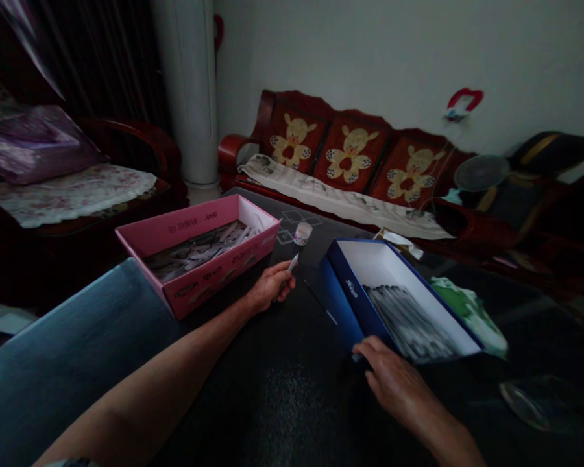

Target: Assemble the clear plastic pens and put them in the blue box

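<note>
My left hand (271, 285) rests on the dark table (282, 402) beside a pink box, with its fingers closed round a small white pen-like piece (292, 263) that sticks out toward the far side. The pink box (194, 230) holds several white and dark slim items. My right hand (389, 376) lies at the near corner of a blue box (343, 292), fingers curled against its rim; whether it grips anything is hidden. The blue box has a white inside and holds a layer of dark slim sticks (409, 321).
A small white pot (302, 233) stands on the table between the boxes. A green and white cloth (467, 311) lies right of the blue box. A red wooden sofa (350, 155) with patterned cushions stands behind, an armchair (78, 188) at left, a glass dish (540, 402) near right.
</note>
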Demonstrator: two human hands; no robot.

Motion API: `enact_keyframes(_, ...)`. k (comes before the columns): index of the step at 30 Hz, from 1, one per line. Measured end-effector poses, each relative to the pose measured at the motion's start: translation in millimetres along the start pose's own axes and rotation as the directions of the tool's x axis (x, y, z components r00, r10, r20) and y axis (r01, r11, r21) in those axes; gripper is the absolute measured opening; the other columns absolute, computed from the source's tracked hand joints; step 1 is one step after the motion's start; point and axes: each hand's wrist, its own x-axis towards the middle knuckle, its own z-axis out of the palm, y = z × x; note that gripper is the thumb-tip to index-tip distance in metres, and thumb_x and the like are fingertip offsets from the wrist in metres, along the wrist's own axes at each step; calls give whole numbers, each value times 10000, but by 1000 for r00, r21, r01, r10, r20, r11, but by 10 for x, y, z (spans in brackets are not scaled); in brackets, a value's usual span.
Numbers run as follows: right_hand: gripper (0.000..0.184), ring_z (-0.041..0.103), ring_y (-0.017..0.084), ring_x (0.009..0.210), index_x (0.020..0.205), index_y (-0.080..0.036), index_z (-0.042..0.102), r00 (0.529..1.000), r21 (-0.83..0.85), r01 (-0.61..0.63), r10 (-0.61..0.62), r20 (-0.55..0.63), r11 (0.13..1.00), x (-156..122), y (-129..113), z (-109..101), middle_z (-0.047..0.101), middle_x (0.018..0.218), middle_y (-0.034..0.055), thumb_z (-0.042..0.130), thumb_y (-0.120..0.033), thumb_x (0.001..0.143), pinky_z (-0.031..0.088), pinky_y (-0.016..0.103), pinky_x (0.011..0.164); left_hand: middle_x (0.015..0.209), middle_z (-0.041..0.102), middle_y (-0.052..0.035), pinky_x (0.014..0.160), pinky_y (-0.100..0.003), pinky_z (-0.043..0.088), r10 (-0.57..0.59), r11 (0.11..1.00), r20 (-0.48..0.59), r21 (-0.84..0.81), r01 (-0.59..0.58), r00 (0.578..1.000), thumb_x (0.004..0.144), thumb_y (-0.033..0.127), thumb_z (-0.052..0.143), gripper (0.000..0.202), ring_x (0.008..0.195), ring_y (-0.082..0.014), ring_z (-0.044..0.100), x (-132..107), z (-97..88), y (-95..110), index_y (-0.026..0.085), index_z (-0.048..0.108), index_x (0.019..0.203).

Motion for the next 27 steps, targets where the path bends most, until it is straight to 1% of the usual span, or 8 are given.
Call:
enact_keyframes(7, 233, 626, 194, 781, 905, -180, 636, 994, -11, -37, 38, 104, 999, 130, -149, -2, 595, 934, 93, 435, -102, 815, 469, 309, 709, 656, 557, 29, 334, -179, 246, -17, 999, 25, 45, 16, 1000, 789, 300, 517, 502, 371, -51, 392, 7, -11, -2, 121, 509, 1259)
enact_keyframes(11, 167, 603, 185, 848, 912, -200, 634, 994, 318, 105, -99, -35, 942, 471, -277, -174, 625, 917, 58, 483, -192, 842, 448, 321, 779, 657, 564, 24, 335, -176, 236, -7, 998, 48, 57, 4, 999, 789, 308, 522, 508, 368, -48, 389, 21, -27, -36, 117, 520, 1260)
enact_keyframes(13, 155, 606, 168, 824, 937, -205, 632, 994, 589, 86, -27, -107, 804, 759, -384, -184, 649, 895, 38, 526, -269, 844, 455, 301, 746, 642, 562, 28, 337, -173, 235, -6, 997, 67, 76, 0, 998, 791, 315, 524, 535, 366, -49, 391, 12, -29, -39, 123, 508, 1289)
enact_keyframes(14, 170, 605, 157, 777, 932, -202, 631, 992, 730, 61, 39, -120, 681, 914, -440, -159, 653, 856, 27, 563, -317, 825, 460, 279, 683, 632, 563, 31, 339, -171, 234, -8, 996, 76, 89, 1, 997, 792, 315, 522, 561, 364, -50, 394, 3, -28, -34, 131, 485, 1320)
enact_keyframes(17, 292, 612, 130, 722, 936, -200, 620, 936, 984, 112, 317, -153, 141, 1325, -585, -4, 664, 846, 13, 674, -397, 728, 464, 232, 590, 612, 573, 32, 344, -168, 232, -20, 992, 100, 127, 7, 995, 791, 298, 513, 644, 359, -55, 402, -25, -19, -5, 142, 394, 1405)
enact_keyframes(19, 367, 615, 113, 702, 952, -209, 622, 889, 973, 199, 439, -131, -113, 1497, -644, 109, 661, 828, -5, 746, -377, 650, 474, 211, 573, 604, 574, 29, 343, -169, 228, -27, 989, 125, 146, 8, 992, 790, 291, 506, 655, 350, -54, 396, -35, -13, 10, 126, 383, 1411)
enact_keyframes(22, 399, 615, 91, 692, 967, -214, 643, 861, 932, 271, 493, -124, -239, 1597, -674, 206, 660, 819, -19, 784, -323, 609, 482, 185, 569, 598, 570, 28, 340, -171, 223, -32, 986, 189, 166, 0, 981, 790, 299, 504, 628, 338, -49, 380, -36, -10, 5, 109, 422, 1383)
enact_keyframes(27, 343, 618, 90, 683, 936, -210, 668, 863, 929, 269, 492, -114, -256, 1589, -648, 225, 665, 801, -16, 765, -298, 619, 485, 184, 564, 590, 576, 29, 340, -173, 219, -72, 981, 231, 194, 26, 970, 785, 304, 519, 638, 333, -50, 374, -35, -11, -34, 112, 424, 1387)
